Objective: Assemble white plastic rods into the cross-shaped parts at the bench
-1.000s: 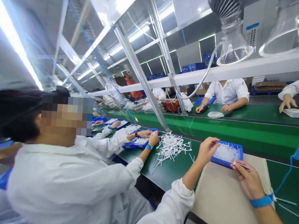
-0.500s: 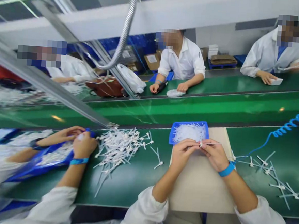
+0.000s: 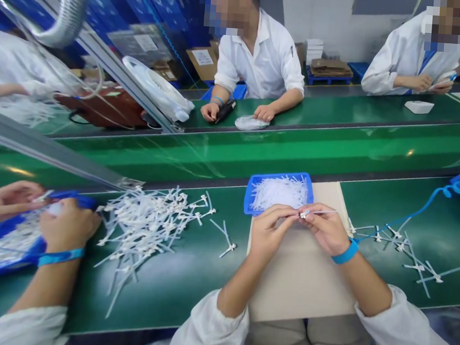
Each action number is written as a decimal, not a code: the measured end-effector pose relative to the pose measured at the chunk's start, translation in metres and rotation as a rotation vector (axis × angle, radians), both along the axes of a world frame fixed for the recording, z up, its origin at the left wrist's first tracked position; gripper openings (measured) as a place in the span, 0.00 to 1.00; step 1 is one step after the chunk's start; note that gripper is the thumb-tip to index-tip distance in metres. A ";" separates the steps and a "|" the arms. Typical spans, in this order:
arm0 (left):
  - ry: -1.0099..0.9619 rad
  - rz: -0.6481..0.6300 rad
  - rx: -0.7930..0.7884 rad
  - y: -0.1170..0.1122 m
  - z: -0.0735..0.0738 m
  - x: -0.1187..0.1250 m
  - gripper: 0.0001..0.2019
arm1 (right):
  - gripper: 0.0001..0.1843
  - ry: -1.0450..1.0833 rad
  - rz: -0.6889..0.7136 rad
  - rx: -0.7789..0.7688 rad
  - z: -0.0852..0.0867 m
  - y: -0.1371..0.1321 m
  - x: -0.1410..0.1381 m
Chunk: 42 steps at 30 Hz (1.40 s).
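My left hand (image 3: pixel 270 229) and my right hand (image 3: pixel 329 231) meet over a beige board (image 3: pixel 299 282). Their fingertips pinch a small white plastic fitting (image 3: pixel 304 214) between them. A thin whitish tube (image 3: pixel 325 212) sticks out to the right of my right fingers; its join to the fitting is partly hidden. Just beyond my hands is a blue tray (image 3: pixel 247 197) full of short clear tubes (image 3: pixel 279 193). Several white fittings with tubes (image 3: pixel 419 268) lie to the right of my right hand. One branched piece (image 3: pixel 228 244) lies left of the board.
A large heap of tubed fittings (image 3: pixel 144 219) spreads across the green table (image 3: pixel 182 295). At left, a co-worker's hands (image 3: pixel 66 227) work over another blue tray (image 3: pixel 7 262). A coiled blue hose (image 3: pixel 420 209) crosses at right. Co-workers sit behind the green barrier (image 3: pixel 231 151).
My view has shifted, so the table things appear further left. My hands still hold the fitting between them. Across the line, the right-hand co-worker has let go of a white box, which now lies on the table.
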<state>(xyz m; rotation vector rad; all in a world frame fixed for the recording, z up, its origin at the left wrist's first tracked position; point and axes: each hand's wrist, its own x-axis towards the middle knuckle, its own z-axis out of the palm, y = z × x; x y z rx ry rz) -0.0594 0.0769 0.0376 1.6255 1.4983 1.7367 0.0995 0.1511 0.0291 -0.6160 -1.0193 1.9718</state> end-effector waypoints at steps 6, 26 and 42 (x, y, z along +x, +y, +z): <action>0.162 0.032 0.070 0.000 0.001 0.000 0.04 | 0.15 -0.028 0.009 0.015 0.000 -0.001 0.001; 0.394 0.026 0.174 0.000 0.001 -0.007 0.08 | 0.16 -0.181 -0.104 0.089 -0.011 -0.004 -0.001; 0.015 0.012 -0.088 0.005 0.000 0.002 0.06 | 0.21 -0.057 -0.111 -0.079 -0.005 -0.002 -0.007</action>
